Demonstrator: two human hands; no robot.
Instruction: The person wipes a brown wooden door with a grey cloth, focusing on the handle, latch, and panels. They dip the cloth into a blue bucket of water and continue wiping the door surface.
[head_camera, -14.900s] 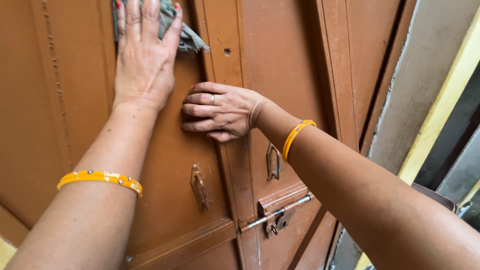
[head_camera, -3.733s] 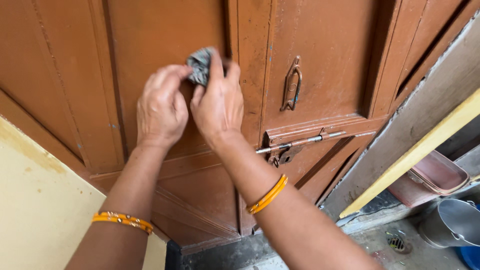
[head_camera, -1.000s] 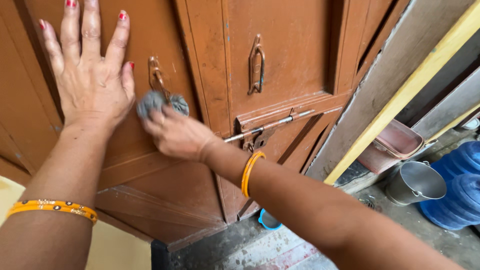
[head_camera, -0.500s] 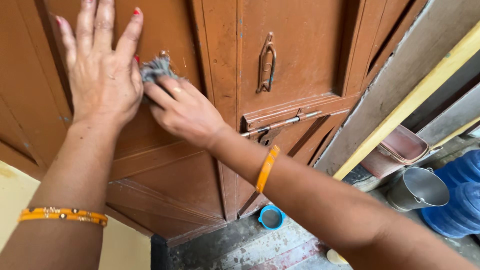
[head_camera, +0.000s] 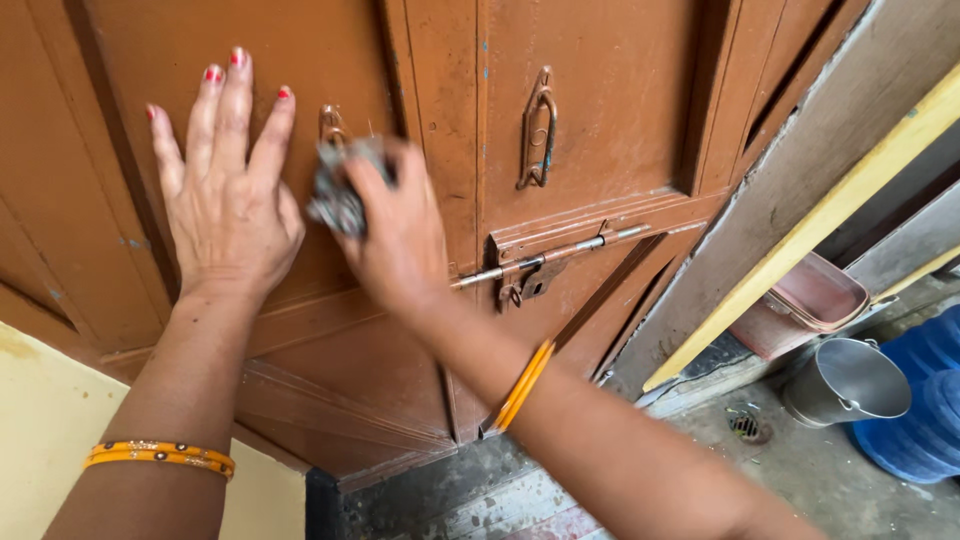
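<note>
Wiping looked partway through, judged from the rag at mid-door: handle under the cloth, panels below and the latch at centre apparently not reached. Right hand (head_camera: 395, 235), centre frame, clenched round a bunched grey rag (head_camera: 338, 195), pressed against the left door handle (head_camera: 331, 122). Left hand (head_camera: 228, 195), left of centre, spread flat and released, palm on the brown wooden door (head_camera: 300, 60), grasping nothing. Farther right: second handle (head_camera: 537, 128), sliding bolt (head_camera: 548, 257); lower right, steel bucket (head_camera: 846, 383).
</note>
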